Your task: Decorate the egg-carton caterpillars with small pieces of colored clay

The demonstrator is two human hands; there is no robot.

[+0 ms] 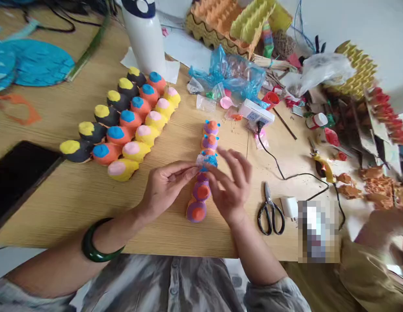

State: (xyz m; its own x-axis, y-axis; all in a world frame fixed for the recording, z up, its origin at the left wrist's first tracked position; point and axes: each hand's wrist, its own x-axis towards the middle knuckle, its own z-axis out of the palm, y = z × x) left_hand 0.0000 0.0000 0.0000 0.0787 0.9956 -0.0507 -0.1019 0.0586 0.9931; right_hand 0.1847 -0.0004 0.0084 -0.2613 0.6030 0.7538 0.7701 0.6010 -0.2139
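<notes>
A row of purple egg-carton cups with orange tops point(201, 190) lies along the wooden table point(74, 195) in front of me, like a caterpillar. My left hand point(165, 184) and my right hand point(230, 182) meet above its middle. Both pinch a small clear plastic bag with blue bits inside point(206, 161), the left with thumb and forefinger closed on it, the right with thumb and forefinger on it and the other fingers spread. A green bangle point(94, 247) sits on my left wrist.
Painted egg-carton cups in black, orange and yellow rows point(123, 121) lie to the left, a dark tablet point(16, 177) at the left edge. Scissors point(269, 212), a power strip point(256, 113), a glue gun point(323, 167) and craft clutter lie right. Another person's hand point(383, 221) works at far right.
</notes>
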